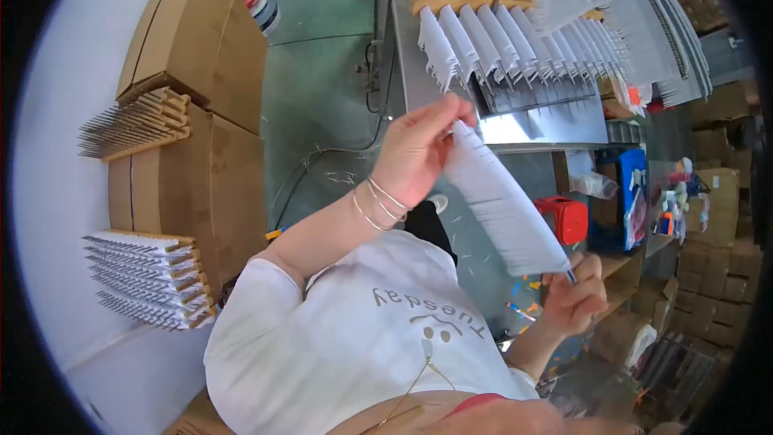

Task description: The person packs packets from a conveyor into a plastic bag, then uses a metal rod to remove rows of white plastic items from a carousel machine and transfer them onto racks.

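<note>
Stretched slantwise between my hands is a metal rod wrapped in a white strip with many fine cuts along one edge (503,197). My left hand (419,145), with thin bangles at the wrist, pinches its upper end. At the lower end, the curled fingers of my right hand (576,294) close around the bare rod tip. Beyond my left hand, a wooden bar (475,2) carries a row of similar white-wrapped rods (483,36) over a metal table (515,125). Some fingertips of my left hand are hidden behind the strip.
Stacked cardboard boxes (229,56) stand at left, beside wooden racks of bare pins (137,122) and white-covered pins (149,278). A red stool (564,220) and blue bin (632,193) are at right. White sheets (644,24) hang top right. A cable (338,149) crosses the floor.
</note>
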{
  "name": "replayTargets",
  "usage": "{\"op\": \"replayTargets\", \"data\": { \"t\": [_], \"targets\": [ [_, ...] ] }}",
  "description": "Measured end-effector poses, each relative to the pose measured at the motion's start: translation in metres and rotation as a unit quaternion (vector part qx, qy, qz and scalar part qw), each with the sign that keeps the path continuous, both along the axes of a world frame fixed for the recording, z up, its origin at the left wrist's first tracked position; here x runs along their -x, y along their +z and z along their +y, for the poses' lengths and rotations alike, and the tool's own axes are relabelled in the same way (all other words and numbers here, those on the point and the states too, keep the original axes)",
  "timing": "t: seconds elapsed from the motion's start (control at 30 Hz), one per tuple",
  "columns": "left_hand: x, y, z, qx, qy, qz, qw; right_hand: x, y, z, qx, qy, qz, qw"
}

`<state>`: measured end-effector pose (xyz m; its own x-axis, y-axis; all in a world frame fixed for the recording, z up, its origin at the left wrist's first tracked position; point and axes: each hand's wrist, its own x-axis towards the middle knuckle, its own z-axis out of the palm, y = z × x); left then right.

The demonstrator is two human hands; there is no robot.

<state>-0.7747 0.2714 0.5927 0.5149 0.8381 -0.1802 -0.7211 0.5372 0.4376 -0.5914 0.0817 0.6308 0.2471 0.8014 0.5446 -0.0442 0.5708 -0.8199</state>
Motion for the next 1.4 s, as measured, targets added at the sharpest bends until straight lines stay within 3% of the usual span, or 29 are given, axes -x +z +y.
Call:
{"op": "replayTargets", "data": {
  "t": [0.07, 0.17, 0.3, 0.5, 0.6, 0.67, 0.7, 0.77, 0.83, 0.97, 1.07, 1.13, 1.23, 1.4],
  "targets": [
    [-0.006, 0.003, 0.003, -0.022, -0.018, 0.023, 0.999, -0.003, 0.003, -0.018, -0.01, -0.074, -0.177, 0.981],
    [-0.013, 0.015, 0.001, -0.044, -0.047, 0.053, 0.996, 0.02, 0.013, -0.021, -0.007, -0.151, -0.253, 0.956],
    [-0.019, 0.011, -0.003, -0.084, -0.07, 0.087, 0.99, 0.036, -0.008, -0.017, 0.025, -0.21, -0.255, 0.943],
    [-0.019, -0.003, 0.001, -0.088, -0.055, 0.097, 0.99, 0.053, -0.007, 0.007, 0.036, -0.212, -0.288, 0.933],
    [-0.013, -0.032, 0.002, -0.096, 0.057, 0.175, 0.978, 0.06, -0.009, 0.033, 0.039, -0.235, -0.269, 0.933],
    [-0.002, -0.041, 0.007, -0.201, 0.227, 0.325, 0.896, 0.061, -0.013, 0.054, 0.038, -0.224, -0.262, 0.938],
    [0.0, -0.04, 0.015, -0.203, 0.232, 0.325, 0.894, 0.062, -0.015, 0.061, 0.042, -0.215, -0.256, 0.942],
    [0.003, -0.037, 0.041, -0.345, 0.308, 0.415, 0.784, 0.061, -0.014, 0.066, 0.052, -0.2, -0.247, 0.947],
    [-0.003, -0.026, 0.055, -0.339, 0.311, 0.388, 0.799, 0.061, -0.012, 0.063, 0.1, -0.189, -0.243, 0.946],
    [-0.012, -0.028, 0.074, -0.37, 0.321, 0.403, 0.773, 0.062, -0.008, 0.059, 0.064, -0.149, -0.225, 0.961],
    [-0.018, -0.032, 0.075, -0.36, 0.322, 0.363, 0.797, 0.057, -0.015, 0.056, 0.043, -0.16, -0.252, 0.953],
    [-0.02, -0.029, 0.074, -0.315, 0.3, 0.301, 0.849, 0.056, -0.018, 0.055, 0.048, -0.175, -0.219, 0.959],
    [-0.022, -0.034, 0.08, -0.283, 0.313, 0.264, 0.867, 0.056, -0.018, 0.05, 0.06, -0.195, -0.22, 0.954],
    [-0.025, -0.037, 0.088, -0.288, 0.332, 0.284, 0.852, 0.07, -0.008, 0.055, 0.072, -0.212, -0.203, 0.953]
  ]
}}
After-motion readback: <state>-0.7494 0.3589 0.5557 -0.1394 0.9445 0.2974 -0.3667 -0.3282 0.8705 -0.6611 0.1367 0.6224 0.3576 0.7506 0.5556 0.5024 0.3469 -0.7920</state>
